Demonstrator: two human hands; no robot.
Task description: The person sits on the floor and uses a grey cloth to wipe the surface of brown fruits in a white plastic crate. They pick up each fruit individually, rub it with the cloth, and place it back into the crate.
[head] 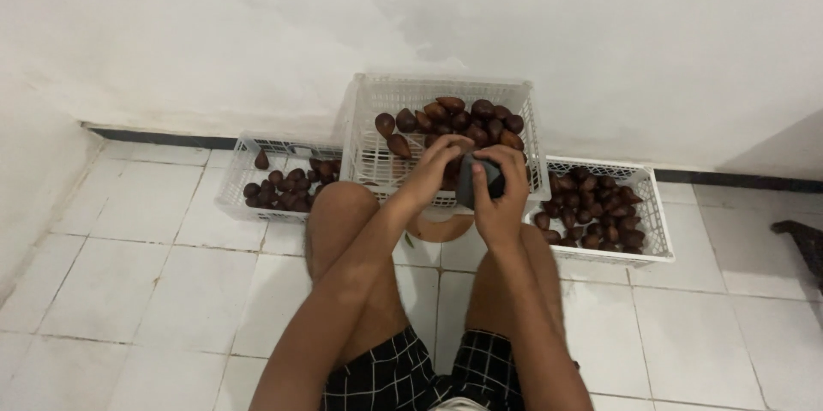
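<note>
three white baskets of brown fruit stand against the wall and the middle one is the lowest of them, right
Not quite. In the head view the middle basket is the tallest, with high walls; the left basket and right basket are the shallow ones. All three are white, hold brown fruit and stand by the wall.

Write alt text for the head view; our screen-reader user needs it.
A seated person's left hand and right hand hold a dark object above three white baskets of brown scaly fruit on white tiles.

Three white baskets [369, 132]; many brown scaly fruits [454, 115], too many to count.
</note>
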